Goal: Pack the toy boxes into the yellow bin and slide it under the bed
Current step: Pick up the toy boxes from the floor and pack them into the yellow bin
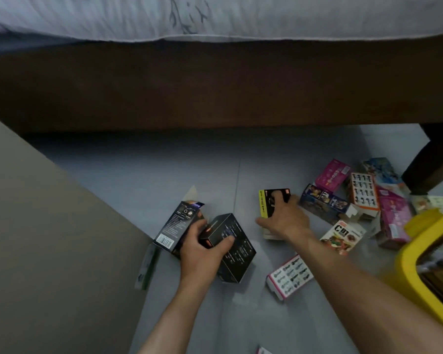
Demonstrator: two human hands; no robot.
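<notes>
My left hand [202,247] grips a black toy box [237,251] low over the grey floor, and a second black box [175,227] with a barcode leans against its left side. My right hand [284,221] closes on a black box with a yellow-green edge [267,203] resting on the floor. The yellow bin [417,254] stands at the right edge with dark things inside, partly cut off. Several loose toy boxes lie between my right hand and the bin: a dark blue one [322,203], pink ones [333,175], a white-and-pink one [289,275].
The dark brown bed frame [215,85] spans the view above, with a white quilt [215,16] on top and a bed leg [430,169] at the right. A grey-brown cabinet side [49,238] fills the left. A green-and-white flat pack [147,267] lies beside it.
</notes>
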